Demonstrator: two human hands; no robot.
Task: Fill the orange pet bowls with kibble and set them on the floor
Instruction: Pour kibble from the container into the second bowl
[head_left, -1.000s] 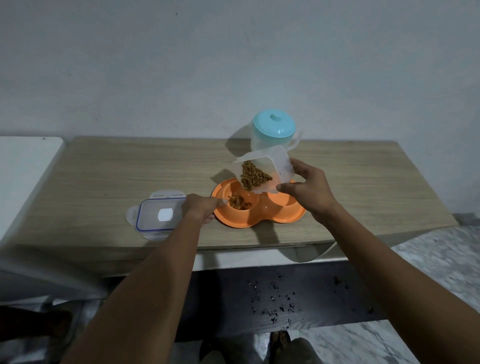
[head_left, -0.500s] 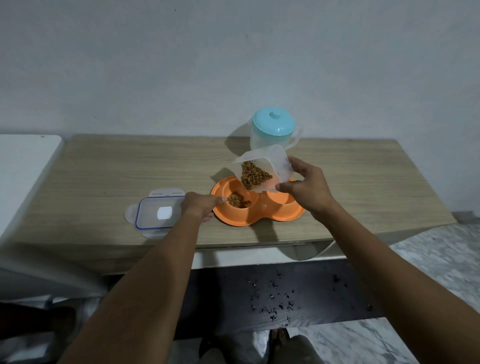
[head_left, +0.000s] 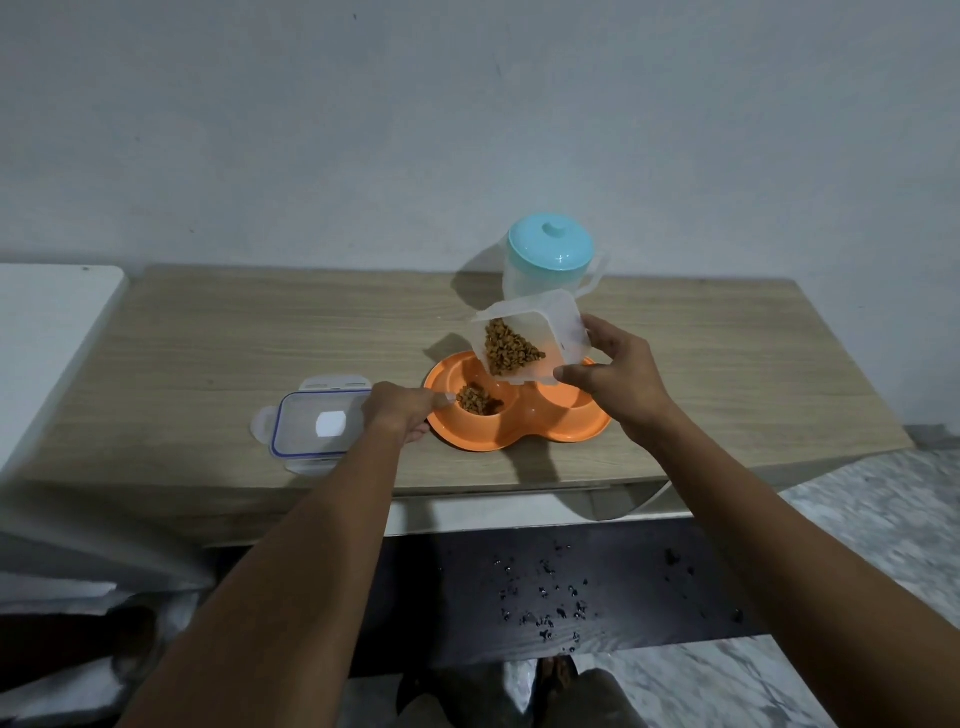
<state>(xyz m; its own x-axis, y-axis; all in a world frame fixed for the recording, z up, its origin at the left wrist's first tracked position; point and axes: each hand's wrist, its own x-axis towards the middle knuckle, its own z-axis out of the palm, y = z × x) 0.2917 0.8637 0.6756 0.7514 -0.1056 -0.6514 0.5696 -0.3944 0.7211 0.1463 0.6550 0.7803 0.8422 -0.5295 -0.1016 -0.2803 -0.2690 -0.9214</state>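
An orange double pet bowl (head_left: 524, 428) sits on the wooden table (head_left: 208, 353). Its left cup holds a small heap of brown kibble (head_left: 477, 400); the right cup looks bare where it shows. My right hand (head_left: 613, 382) grips a clear plastic container (head_left: 540, 332), tilted over the bowl with kibble piled toward its lower corner. My left hand (head_left: 402, 413) rests on the bowl's left rim, fingers closed on the edge.
The container's clear lid (head_left: 317, 423) with a blue seal lies left of the bowl. A clear jug with a teal lid (head_left: 550, 260) stands behind it by the wall. A white surface (head_left: 47, 332) adjoins the table's left end. Dark specks dot the black floor strip below.
The container has stayed tilted over the left cup, and its kibble has slid lower toward the corner. Both hands keep their hold.
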